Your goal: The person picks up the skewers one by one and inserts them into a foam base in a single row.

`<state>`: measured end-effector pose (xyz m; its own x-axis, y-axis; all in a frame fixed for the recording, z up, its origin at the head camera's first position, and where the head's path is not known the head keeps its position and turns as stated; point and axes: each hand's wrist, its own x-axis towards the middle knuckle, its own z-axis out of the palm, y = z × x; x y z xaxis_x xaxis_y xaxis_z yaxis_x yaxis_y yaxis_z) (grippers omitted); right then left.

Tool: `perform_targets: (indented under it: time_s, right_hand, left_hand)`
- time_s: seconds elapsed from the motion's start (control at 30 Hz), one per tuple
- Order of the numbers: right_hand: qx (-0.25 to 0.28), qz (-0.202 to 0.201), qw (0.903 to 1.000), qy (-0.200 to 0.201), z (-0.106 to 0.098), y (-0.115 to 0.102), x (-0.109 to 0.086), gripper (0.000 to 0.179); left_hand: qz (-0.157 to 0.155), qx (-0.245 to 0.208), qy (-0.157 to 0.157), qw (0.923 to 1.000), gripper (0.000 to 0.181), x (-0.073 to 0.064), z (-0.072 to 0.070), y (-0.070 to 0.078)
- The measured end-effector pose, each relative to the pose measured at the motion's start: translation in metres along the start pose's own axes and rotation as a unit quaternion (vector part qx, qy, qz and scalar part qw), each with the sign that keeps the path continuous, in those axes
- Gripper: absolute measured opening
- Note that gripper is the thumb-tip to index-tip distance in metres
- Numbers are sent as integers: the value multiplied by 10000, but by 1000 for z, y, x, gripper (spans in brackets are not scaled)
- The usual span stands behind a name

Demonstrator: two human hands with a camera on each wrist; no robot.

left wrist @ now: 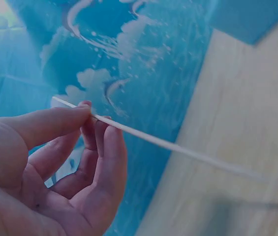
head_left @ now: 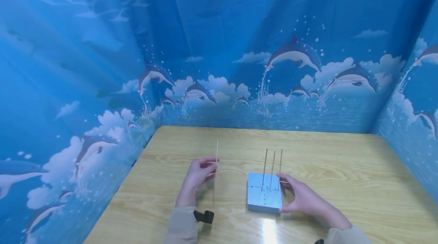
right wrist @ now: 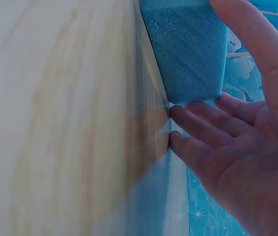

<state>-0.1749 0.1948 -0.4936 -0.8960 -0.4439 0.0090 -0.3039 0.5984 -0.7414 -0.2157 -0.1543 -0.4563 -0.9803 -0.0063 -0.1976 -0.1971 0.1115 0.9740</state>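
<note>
A thin pale wooden skewer (head_left: 217, 151) stands nearly upright over the left part of the table, pinched between the thumb and fingers of my left hand (head_left: 196, 175). The left wrist view shows its longer part (left wrist: 178, 148) reaching away from the fingertips. To the right, a blue foam block (head_left: 256, 197) sits flat on the table with three thin skewers (head_left: 273, 166) standing up from it. Small dark holes dot its top. My right hand (head_left: 303, 198) grips the block's right side, thumb at the near corner and fingers farther back; the right wrist view shows the block's side (right wrist: 188, 54).
The wood-grain table (head_left: 342, 171) extends around both hands. Blue curtains (head_left: 219, 46) printed with dolphins hang behind it and along both sides. A black strap piece (head_left: 204, 216) is on the left wrist.
</note>
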Motion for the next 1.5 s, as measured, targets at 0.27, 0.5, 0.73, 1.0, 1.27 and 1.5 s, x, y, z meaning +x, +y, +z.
perform_targets:
  time_s: [0.27, 0.5, 0.73, 1.0, 1.27, 1.5]
  right_hand:
    - [-81, 45, 10000, 12, 1, 0, -1, 117]
    - [-50, 83, 10000, -13, -2, 1, -4, 117]
    - [-88, 68, 9999, -1, -1, 1, -3, 117]
    - [-51, 14, 10000, 17, 0, 2, 3, 115]
    - [-39, 3, 10000, 35, 1, 3, 2, 114]
    - [-51, -96, 9999, 26, 2, 4, 3, 114]
  left_hand:
    - [356, -261, -220, 9988, 28, -11, 8, 19]
    - [646, -435, -598, 9952, 27, -24, 27, 31]
    - [856, -512, -1116, 9887, 22, -30, 48, 38]
    - [996, -450, -1322, 9852, 19, -30, 62, 41]
    - [1001, -490, -1435, 9834, 18, -31, 79, 41]
    - [958, -270, -1533, 9832, 17, -30, 87, 40]
